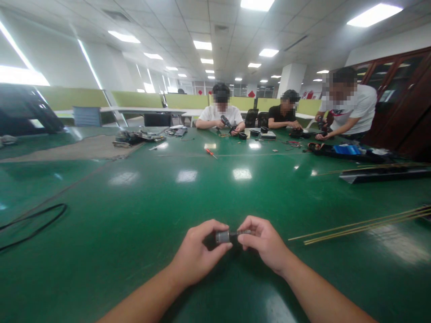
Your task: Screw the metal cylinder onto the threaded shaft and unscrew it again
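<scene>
Cylinder is over the table, toward its near edge, left hand gripping its body, right hand pinching the thin dark piece at its end; looks mid-handling, next move needs both grips steady.
</scene>
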